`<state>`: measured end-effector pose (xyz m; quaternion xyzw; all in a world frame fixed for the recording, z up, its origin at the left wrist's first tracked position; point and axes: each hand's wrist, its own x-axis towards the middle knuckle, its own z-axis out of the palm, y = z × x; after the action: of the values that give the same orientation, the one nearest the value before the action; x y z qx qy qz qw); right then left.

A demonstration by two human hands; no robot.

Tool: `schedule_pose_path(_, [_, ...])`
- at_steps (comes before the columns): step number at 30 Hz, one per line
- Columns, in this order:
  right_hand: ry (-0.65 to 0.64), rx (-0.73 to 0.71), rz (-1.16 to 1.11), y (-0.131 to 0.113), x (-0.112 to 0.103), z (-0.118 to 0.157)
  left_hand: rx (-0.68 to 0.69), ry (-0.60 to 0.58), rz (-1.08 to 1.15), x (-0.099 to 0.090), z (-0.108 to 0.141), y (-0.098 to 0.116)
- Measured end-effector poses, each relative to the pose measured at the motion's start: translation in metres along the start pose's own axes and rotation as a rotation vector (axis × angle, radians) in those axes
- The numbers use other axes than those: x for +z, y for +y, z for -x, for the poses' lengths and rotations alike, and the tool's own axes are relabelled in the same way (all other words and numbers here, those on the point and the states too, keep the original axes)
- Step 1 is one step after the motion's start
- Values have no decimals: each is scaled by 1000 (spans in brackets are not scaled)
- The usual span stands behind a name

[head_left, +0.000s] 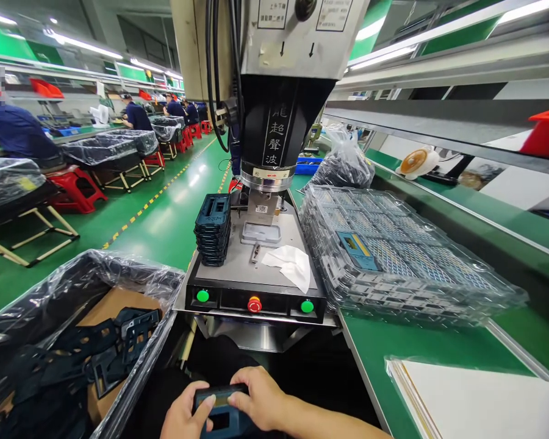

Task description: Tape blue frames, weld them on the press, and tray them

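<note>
Low in the head view, above my lap, both hands grip a dark blue plastic housing [222, 399] with a rectangular opening. My left hand [187, 411] holds its left side, the thumb pressed on the face. On the right edge, my right hand [258, 396] has its thumb on the face too. The lower part of the housing runs towards the bottom of the picture. In front of my hands stands a press [274, 122] with a metal head over a pale fixture [260, 233]. A stack of similar dark housings [213, 231] stands left of the fixture.
A plastic-lined bin [165, 329] with dark housings is at lower left. Stacked clear trays [421, 268], one housing [359, 250] on top, stand right. A white cloth [290, 265] and small metal piece [255, 253] lie on the press base, which has green buttons [202, 296] and a red button [254, 304].
</note>
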<state>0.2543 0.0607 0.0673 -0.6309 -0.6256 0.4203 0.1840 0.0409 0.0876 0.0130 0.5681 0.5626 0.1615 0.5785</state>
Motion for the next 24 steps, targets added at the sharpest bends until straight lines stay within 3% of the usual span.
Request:
schedule_pose_path(5, [101,54,-233,-1,21,-7,116,277,-158,2,2,8])
schedule_pose_path(8, [193,106,-411,-8,38,-13,157,356,-285,4,4,15])
schedule_pose_path(14, [260,163,-610,-17,52,-15,95,312,-310,0,7,22])
schedule_pose_path(24, [251,224,-680,-12,36,-17,28,266,-227,-9,12,30])
